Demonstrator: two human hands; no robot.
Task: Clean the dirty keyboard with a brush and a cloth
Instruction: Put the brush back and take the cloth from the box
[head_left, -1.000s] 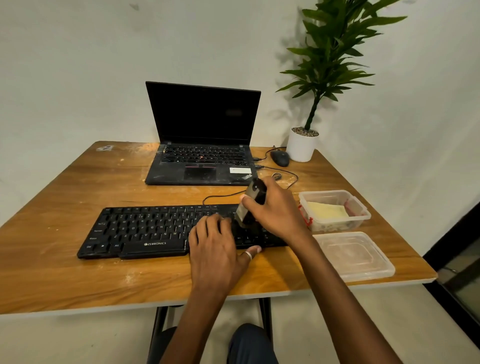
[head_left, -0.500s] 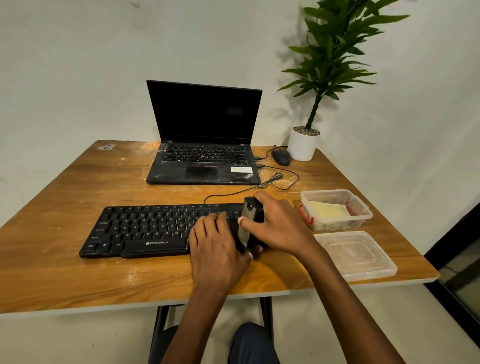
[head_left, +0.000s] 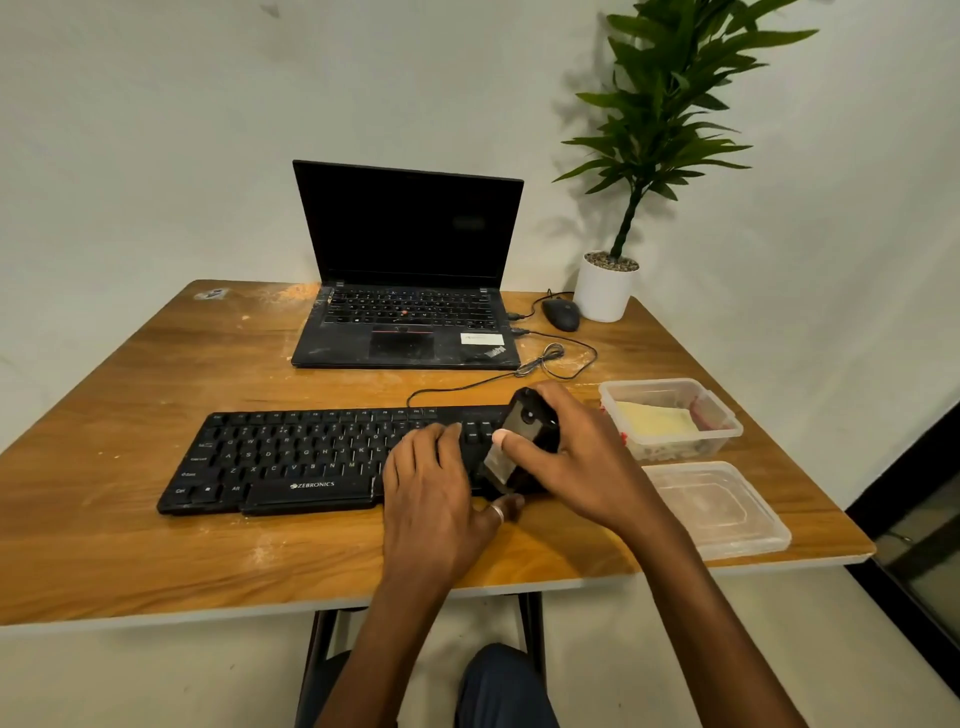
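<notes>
A black keyboard (head_left: 291, 457) lies across the front of the wooden table (head_left: 156, 561). My left hand (head_left: 436, 499) rests flat on its right half, fingers spread over the keys. My right hand (head_left: 576, 462) grips a black brush (head_left: 524, 436), its bristle end down on the keyboard's right end, which both hands hide. A yellow cloth (head_left: 654, 421) lies in an open clear plastic box (head_left: 727, 415) to the right of the keyboard.
An open black laptop (head_left: 410, 291) stands behind the keyboard, with a black mouse (head_left: 561, 314) and a potted plant (head_left: 605, 286) at the back right. A clear lid (head_left: 722, 506) lies near the table's right front corner. A cable (head_left: 550, 364) loops between laptop and keyboard.
My right hand has drawn the brush from the keyboard's back edge down toward its front edge. My left hand stays on the keys.
</notes>
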